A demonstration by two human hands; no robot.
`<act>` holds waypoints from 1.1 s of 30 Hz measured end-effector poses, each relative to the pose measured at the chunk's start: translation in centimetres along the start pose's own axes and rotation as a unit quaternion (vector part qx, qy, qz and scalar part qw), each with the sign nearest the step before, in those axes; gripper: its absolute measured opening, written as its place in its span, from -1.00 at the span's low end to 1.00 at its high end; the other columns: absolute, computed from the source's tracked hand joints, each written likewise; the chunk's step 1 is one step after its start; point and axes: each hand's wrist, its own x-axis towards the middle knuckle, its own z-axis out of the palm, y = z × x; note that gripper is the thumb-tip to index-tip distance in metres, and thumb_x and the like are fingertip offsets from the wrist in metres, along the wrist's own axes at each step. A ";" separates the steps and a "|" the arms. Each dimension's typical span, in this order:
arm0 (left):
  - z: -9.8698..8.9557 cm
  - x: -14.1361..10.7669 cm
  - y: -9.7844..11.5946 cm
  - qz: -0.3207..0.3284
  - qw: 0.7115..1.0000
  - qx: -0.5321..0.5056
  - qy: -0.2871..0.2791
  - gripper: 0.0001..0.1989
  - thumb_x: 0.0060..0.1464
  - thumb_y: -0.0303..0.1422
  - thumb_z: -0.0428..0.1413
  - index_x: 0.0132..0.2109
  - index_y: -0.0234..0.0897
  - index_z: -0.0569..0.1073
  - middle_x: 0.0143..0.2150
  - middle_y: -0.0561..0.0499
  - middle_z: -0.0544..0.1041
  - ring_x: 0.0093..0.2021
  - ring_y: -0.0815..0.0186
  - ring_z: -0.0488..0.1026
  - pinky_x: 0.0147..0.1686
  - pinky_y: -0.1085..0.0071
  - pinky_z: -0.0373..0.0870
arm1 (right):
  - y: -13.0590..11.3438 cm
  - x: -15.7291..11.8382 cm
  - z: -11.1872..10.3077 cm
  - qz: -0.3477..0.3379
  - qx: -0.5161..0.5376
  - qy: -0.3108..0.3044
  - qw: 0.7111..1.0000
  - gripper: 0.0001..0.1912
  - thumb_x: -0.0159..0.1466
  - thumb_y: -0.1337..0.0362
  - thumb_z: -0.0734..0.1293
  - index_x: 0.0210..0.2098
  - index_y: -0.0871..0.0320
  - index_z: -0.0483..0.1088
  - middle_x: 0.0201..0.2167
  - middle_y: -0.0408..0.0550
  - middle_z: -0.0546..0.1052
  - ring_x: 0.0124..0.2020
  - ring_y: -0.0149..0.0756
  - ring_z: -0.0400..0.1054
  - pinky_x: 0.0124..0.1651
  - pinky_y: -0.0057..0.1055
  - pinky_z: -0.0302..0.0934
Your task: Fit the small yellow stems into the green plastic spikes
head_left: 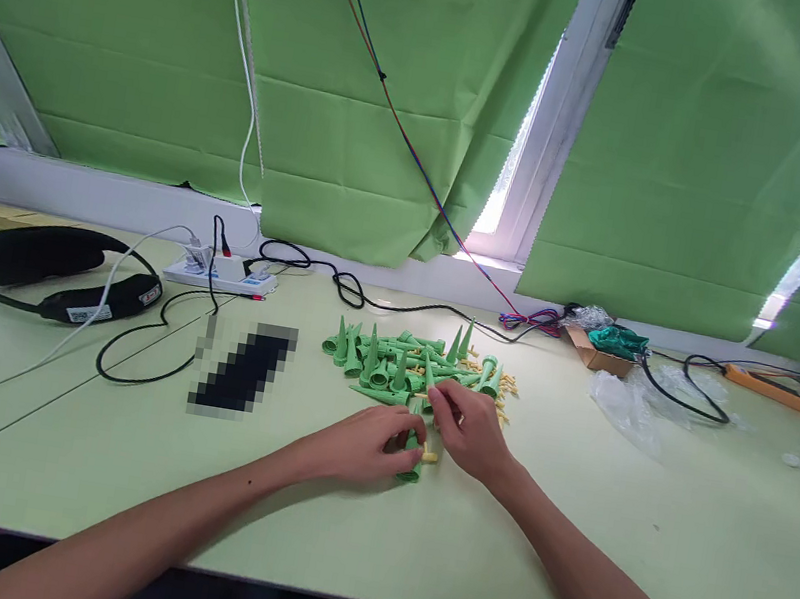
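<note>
Several green cones (371, 361), some upright and some on their sides, form a pile at the middle of the table, with small yellow pieces (506, 387) scattered at its right side. My left hand (371, 445) is closed around a green cone (409, 473) in front of the pile. A yellow piece (429, 457) shows just right of that cone. At the pile's front edge, my right hand (468, 430) has its thumb and fingers pinched by another green cone; what lies between the fingertips is too small to make out.
On the pale table (519, 551), a black neckband device (100, 303), a power strip (222, 273) and cables lie to the left, near a blurred dark object (244, 371). A small cardboard box (596, 351), plastic bags (626, 406) and an orange tool (791, 397) are to the right.
</note>
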 end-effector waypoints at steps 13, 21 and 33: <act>0.5 -0.2 0.5 0.012 0.999 -0.035 0.013 -0.83 0.03 -0.43 0.01 -0.17 -0.23 0.35 -0.46 0.12 0.30 -0.50 0.38 0.22 -0.53 0.46 0.13 | -0.2 0.0 -0.1 -0.006 -0.006 0.025 1.000 -0.71 0.41 0.23 0.14 -0.44 0.12 0.26 -0.62 -0.22 0.28 -0.61 -0.44 0.06 -0.47 -0.46 0.02; 0.3 0.0 -0.6 0.037 0.981 0.173 0.081 -0.73 0.10 -0.49 -0.05 -0.04 -0.21 0.35 -0.20 -0.03 0.42 -0.34 0.26 0.40 -0.41 0.38 0.22 | -0.2 0.0 -0.1 -0.011 0.006 0.023 1.000 -0.73 0.42 0.24 0.14 -0.39 0.12 0.30 -0.57 -0.17 0.39 -0.58 -0.43 0.18 -0.43 -0.46 0.09; 0.6 0.1 -1.0 0.042 0.977 0.192 0.087 -0.88 0.25 -0.37 -0.06 -0.17 -0.22 0.36 -0.39 0.03 0.35 -0.47 0.29 0.33 -0.51 0.37 0.08 | -0.3 0.0 -0.1 -0.010 0.001 0.016 1.000 -0.74 0.42 0.23 0.13 -0.38 0.13 0.30 -0.57 -0.18 0.37 -0.58 -0.43 0.16 -0.44 -0.46 0.09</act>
